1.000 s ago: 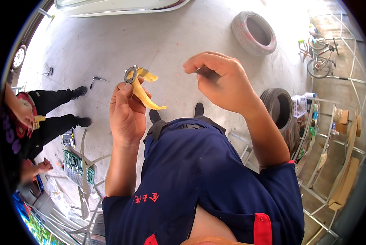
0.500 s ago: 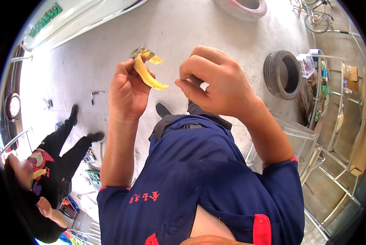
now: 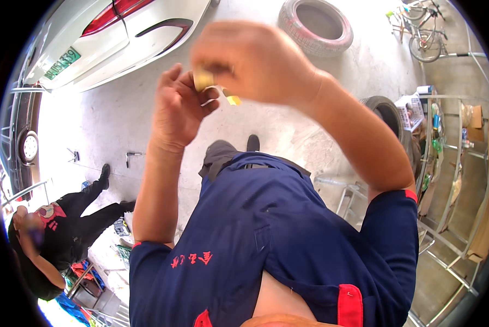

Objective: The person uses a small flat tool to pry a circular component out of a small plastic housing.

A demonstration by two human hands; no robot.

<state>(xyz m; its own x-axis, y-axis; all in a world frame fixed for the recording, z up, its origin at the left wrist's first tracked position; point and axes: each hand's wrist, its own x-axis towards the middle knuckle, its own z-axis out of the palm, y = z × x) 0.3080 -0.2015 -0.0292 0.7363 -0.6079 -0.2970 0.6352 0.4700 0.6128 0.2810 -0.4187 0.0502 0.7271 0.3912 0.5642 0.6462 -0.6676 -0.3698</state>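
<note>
My left hand [image 3: 180, 111] is raised in front of me, fingers curled round part of a yellow strip [image 3: 204, 80]. A second bit of the yellow strip hangs below the fingers of my right hand [image 3: 250, 62]. The right hand crosses over the left fingertips and is smeared by motion, so its grip does not show. The two hands meet or nearly meet at the strip. Any grey part of the strip is hidden behind the hands.
A white car [image 3: 113, 32] stands at the far left. One tyre [image 3: 288, 24] lies ahead, and another [image 3: 378, 103] stands at the right beside a metal rack [image 3: 446, 180]. A person in black [image 3: 64, 234] is at the left. Tools [image 3: 132, 155] lie on the floor.
My right hand has moved up and left, over the left hand and the yellow strip, now mostly covered. My view has tilted up, showing more of the car and the far tyre.
</note>
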